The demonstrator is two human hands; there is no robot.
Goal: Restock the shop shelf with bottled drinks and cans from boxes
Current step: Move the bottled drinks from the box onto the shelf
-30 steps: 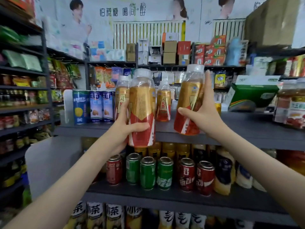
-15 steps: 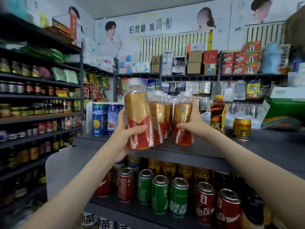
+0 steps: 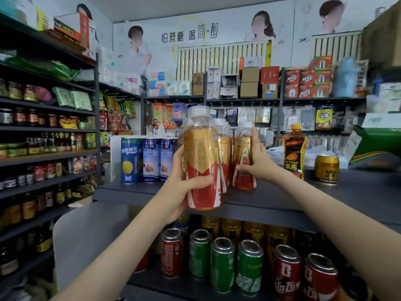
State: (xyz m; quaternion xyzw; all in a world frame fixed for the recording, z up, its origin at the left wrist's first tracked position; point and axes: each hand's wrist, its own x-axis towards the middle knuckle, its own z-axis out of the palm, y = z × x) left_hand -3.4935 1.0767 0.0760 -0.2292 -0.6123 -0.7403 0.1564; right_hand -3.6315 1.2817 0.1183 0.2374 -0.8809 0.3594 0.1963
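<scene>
My left hand (image 3: 181, 187) grips a gold-and-red drink bottle with a white cap (image 3: 201, 159), held upright at the front edge of the dark top shelf (image 3: 325, 198). My right hand (image 3: 258, 161) is closed around a second, same-looking bottle (image 3: 242, 161) that stands on the shelf further back. Between the two, more bottles of this kind (image 3: 223, 153) stand in a row on the shelf.
Tall blue cans (image 3: 149, 159) stand left of the bottles. A dark Hi-Tiger bottle (image 3: 294, 151) and a gold can (image 3: 326, 169) stand to the right, with a green box (image 3: 377, 146) behind. Red and green cans (image 3: 223, 261) fill the shelf below. Racks of jars line the left wall.
My right hand has lowered its bottle from the air onto the top shelf beside the row. My left hand has brought its bottle lower and closer to the shelf front. The view has shifted left.
</scene>
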